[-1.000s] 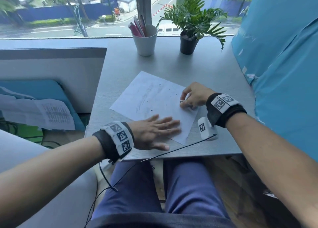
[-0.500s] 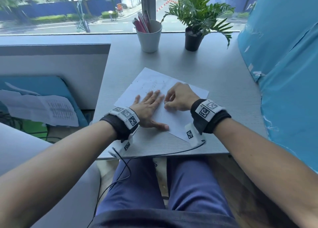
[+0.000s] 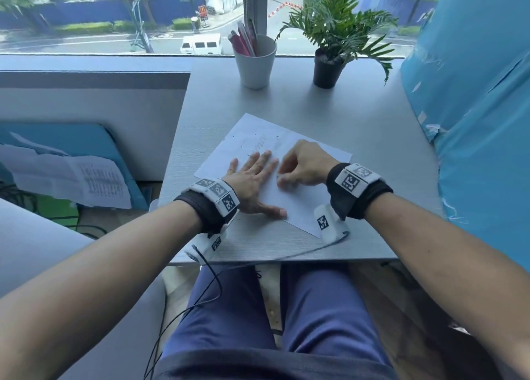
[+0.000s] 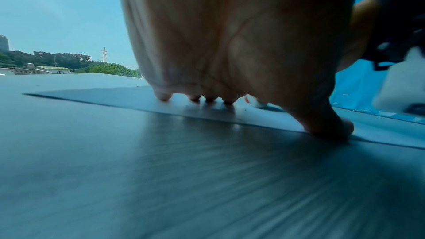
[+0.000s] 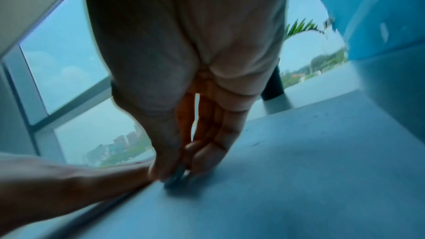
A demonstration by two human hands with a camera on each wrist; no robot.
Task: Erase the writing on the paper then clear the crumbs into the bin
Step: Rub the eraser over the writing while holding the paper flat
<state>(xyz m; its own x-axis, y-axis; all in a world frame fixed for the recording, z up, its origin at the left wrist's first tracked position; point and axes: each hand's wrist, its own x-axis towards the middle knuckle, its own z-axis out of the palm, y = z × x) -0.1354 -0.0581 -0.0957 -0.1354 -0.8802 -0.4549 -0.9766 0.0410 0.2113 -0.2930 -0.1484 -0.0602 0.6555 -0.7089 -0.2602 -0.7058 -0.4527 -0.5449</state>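
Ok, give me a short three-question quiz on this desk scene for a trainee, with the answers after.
1. True or false: the left hand lies flat on the paper.
2. What is the right hand pinching against the sheet? A) a pen B) a small eraser C) a ruler
3. Fill in: beside the white cup of pens stands a potted ____.

Key: 1 true; 2 B; 3 plant.

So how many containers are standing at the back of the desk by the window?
2: a white cup holding pens, and right of it a black pot with a green plant. Nothing seems hidden behind them.
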